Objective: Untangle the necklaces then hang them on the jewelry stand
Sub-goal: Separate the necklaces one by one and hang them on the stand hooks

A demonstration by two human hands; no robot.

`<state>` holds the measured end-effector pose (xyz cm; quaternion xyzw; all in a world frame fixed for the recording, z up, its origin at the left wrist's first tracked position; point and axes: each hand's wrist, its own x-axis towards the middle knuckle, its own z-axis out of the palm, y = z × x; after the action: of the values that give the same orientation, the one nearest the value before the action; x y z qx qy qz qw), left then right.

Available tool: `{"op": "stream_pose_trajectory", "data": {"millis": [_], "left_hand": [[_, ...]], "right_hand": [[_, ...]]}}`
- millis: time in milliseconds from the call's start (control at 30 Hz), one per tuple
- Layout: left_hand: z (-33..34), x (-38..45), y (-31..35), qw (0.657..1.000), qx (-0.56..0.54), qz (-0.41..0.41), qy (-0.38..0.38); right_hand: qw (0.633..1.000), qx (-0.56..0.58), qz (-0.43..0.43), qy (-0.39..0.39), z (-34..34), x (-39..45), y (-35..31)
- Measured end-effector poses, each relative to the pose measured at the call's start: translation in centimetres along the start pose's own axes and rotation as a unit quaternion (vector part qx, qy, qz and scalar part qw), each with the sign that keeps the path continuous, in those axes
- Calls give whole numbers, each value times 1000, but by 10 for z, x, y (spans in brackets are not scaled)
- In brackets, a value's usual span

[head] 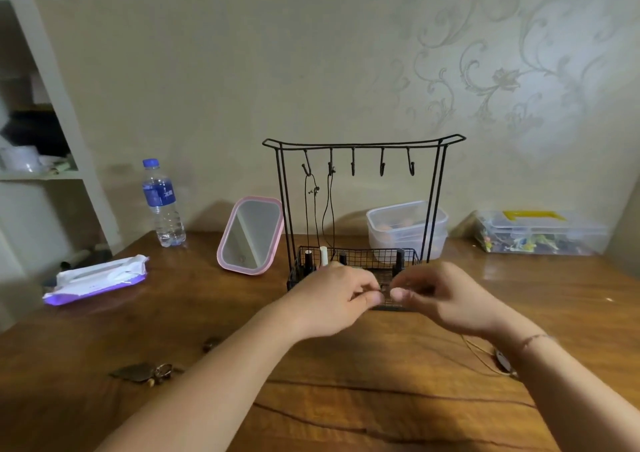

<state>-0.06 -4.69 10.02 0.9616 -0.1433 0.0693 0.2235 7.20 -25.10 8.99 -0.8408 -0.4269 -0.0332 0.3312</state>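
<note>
While both hands meet in front of the jewelry stand (360, 209), the left hand (332, 302) and right hand (446, 299) each close thumb and fingertips in a pinching grip; whatever lies between them is too blurred to tell. Two black cord necklaces (317, 209) hang from the stand's left hooks. Another necklace (491, 358) lies on the desk (381, 399) under the right wrist.

Stand (360, 209): thin black wire, matt. Table (346, 399): glossy grained wood. Bottle (162, 205), tubs (407, 229): clear plastic. Mirror (250, 235): pink plastic rim.
</note>
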Motion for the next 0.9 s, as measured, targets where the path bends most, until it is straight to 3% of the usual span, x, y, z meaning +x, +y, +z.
{"op": "stream_pose_trajectory", "data": {"millis": [167,233,300,400,533,733,900], "left_hand": [[-55,31,12,993,-5,-2,117],[-71,48,12,981,-29,-2,191],[-80,66,17,969,-25,-7,245],[-84,91,27,947,-12,-44,319],[-82,110,33,938,27,-109,328],[-78,108,51,912,242,-154,294],[-62,103,47,924,254,-137,249]], "right_hand": [[998,45,-6,-50,-49,17,-18],[992,123,0,12,-59,26,-24],[974,190,7,122,-61,41,-24],[949,181,30,256,-56,65,-27],[924,152,71,343,-56,82,-27],[927,58,107,356,-38,88,-13],[932,-74,151,322,-16,73,-3]]}}
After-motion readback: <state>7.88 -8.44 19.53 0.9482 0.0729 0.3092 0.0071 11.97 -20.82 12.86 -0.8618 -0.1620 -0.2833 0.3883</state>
